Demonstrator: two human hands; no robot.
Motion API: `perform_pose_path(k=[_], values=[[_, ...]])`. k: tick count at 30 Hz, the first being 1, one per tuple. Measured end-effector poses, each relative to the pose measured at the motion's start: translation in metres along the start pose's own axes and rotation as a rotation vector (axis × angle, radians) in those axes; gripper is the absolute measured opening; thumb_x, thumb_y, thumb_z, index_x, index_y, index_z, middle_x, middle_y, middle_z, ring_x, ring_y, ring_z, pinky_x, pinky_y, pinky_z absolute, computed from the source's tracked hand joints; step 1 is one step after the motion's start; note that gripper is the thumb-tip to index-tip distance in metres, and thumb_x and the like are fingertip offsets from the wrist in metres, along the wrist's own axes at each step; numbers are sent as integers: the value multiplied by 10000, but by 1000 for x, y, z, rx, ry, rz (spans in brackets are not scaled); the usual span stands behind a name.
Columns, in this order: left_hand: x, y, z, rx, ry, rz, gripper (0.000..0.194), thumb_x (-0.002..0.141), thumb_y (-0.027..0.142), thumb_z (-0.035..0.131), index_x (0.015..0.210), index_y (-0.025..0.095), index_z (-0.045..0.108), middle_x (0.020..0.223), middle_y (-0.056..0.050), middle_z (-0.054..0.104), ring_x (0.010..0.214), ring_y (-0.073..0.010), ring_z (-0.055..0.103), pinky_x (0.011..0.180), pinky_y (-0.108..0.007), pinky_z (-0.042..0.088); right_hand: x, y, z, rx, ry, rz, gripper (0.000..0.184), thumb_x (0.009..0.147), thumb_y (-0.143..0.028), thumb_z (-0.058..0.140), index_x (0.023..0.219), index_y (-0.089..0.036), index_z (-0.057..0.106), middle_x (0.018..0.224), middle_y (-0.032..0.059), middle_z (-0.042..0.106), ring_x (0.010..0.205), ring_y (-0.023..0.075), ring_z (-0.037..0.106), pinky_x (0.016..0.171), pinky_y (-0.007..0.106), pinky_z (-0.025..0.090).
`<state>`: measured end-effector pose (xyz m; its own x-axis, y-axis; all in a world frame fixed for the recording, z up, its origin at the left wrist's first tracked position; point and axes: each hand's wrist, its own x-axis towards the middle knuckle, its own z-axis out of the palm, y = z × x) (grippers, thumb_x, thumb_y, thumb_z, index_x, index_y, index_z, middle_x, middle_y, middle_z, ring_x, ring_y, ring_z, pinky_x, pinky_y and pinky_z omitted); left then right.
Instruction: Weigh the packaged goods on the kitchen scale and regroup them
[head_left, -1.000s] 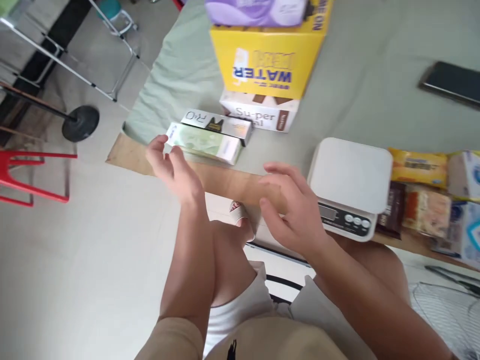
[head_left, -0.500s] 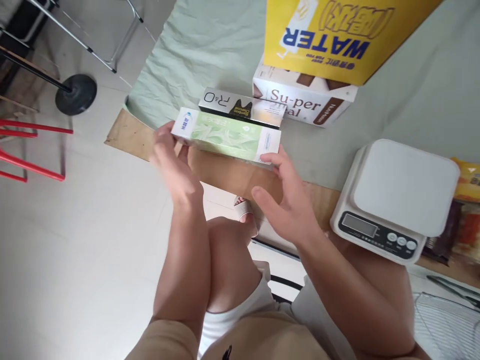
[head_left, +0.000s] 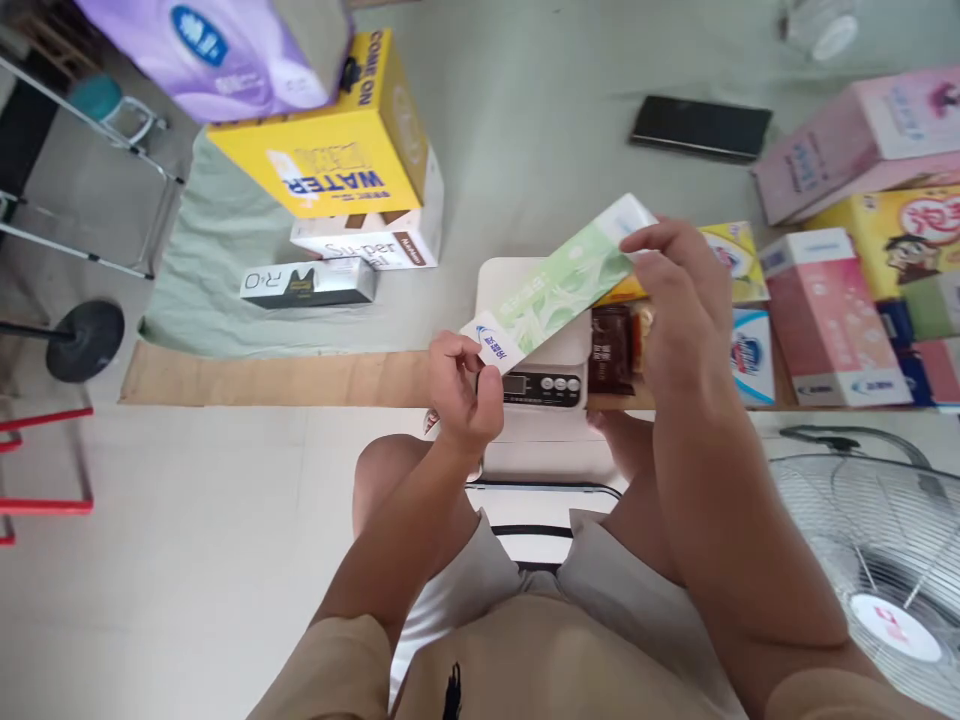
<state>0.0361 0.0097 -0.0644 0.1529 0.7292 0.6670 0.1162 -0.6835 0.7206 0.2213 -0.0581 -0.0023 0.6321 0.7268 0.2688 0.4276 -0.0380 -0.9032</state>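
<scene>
The long green-and-white cardboard box (head_left: 562,282) had moved right, away from the long silver-and-black cardboard box (head_left: 307,284) it was next to before. It was now held on a slant over the square white plastic scale (head_left: 499,285) on the tabletop (head_left: 525,130). The fingers of the left hand (head_left: 469,395) pinched its near left end, and those of the right hand (head_left: 686,290) were bent round its far right end. Green leaf shapes covered its middle, and its ends were white, with blue marks on the near one.
</scene>
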Motion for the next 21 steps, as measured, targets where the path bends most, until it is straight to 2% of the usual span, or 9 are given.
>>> perform_pose_path(k=[2,5,7,10,12,14,16,18,21], values=[[-2,-3,6,9,-49,26,371,1034,557,513,859,231,523,685,45,426,544,-119,378,554,-302,316,14,5,-7,59,1,114,211,948,-371,525,973,-226,677,1131,53,690,1088,219,643,1014,441,508],[3,-7,1,20,-84,8,379,1064,480,499,789,220,497,636,56,435,493,-98,391,510,-278,289,28,11,-5,47,-152,127,178,935,-385,603,968,-233,689,1062,27,682,993,196,647,995,435,520],[5,-10,-9,37,-87,-1,376,1067,471,493,786,222,495,598,68,401,462,-95,380,492,-271,279,30,18,-2,11,-214,67,168,918,-388,672,1001,-244,695,1080,32,681,1042,218,656,1030,464,517],[4,-17,-24,71,-45,14,356,1060,504,478,829,233,487,611,73,358,471,-101,333,503,-277,265,22,26,-1,-17,-146,-53,189,956,-424,664,1059,-267,683,1200,64,687,1252,276,632,1123,513,486],[3,-23,-31,91,-21,43,372,1019,577,507,863,240,495,669,55,389,537,-122,373,543,-292,309,17,30,-3,-33,-64,-108,200,1010,-444,591,1085,-273,662,1269,77,678,1330,287,609,1165,538,464],[4,-30,-35,108,-40,89,415,945,654,572,921,242,533,769,16,468,666,-164,479,624,-327,391,13,35,-3,-46,-8,-135,221,1043,-451,527,1102,-270,640,1286,83,675,1322,284,619,1167,555,468],[6,-35,-36,119,-108,163,462,890,678,628,1037,243,574,928,-36,541,859,-224,571,741,-379,464,13,40,-1,-59,18,-148,241,1056,-462,496,1117,-268,625,1290,87,676,1302,283,629,1159,571,476],[9,-37,-34,120,-192,243,510,881,657,654,1175,249,573,1090,-79,559,1038,-276,598,855,-429,496,14,46,3,-71,20,-151,247,1057,-469,487,1127,-267,612,1284,90,681,1273,280,635,1152,582,481],[11,-37,-30,118,-309,281,583,868,601,689,1307,256,524,1216,-112,571,1151,-313,610,951,-478,514,17,52,9,-84,-20,-128,231,1049,-455,505,1152,-265,586,1267,96,686,1202,268,648,1129,563,498]])
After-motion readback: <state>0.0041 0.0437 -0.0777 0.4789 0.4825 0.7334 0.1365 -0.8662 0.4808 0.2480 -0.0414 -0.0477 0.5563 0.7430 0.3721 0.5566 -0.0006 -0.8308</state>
